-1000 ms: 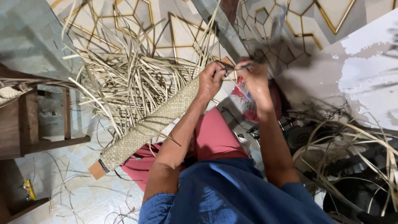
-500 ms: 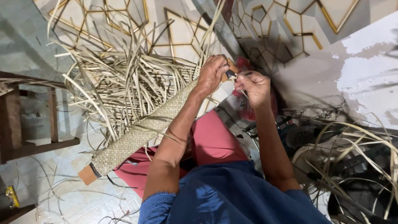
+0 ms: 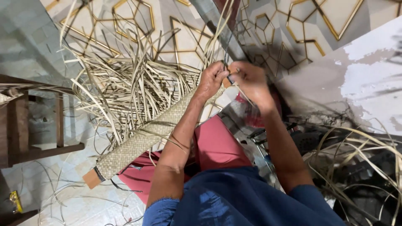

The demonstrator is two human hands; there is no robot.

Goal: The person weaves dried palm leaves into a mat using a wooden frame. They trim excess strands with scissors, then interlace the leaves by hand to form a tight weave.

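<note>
Fingers of the left hand [image 3: 212,79] were pinched together on the upper end of a long woven palm-leaf strip [image 3: 144,140], right beside the right hand [image 3: 247,81], whose fingertips were clamped on a thin loose strand there. The strip ran diagonally down-left across the red-clothed lap [image 3: 217,146], its lower end over the tiled floor [image 3: 46,37], unwoven fronds [image 3: 125,83] fanning beside it.

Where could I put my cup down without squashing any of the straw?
There is bare tiled floor at the upper left, between the wooden frame and the loose strips. The patterned tiles at the top right are free too. It is crowded around both hands, along the woven band, and at the tangle on the right.
</note>
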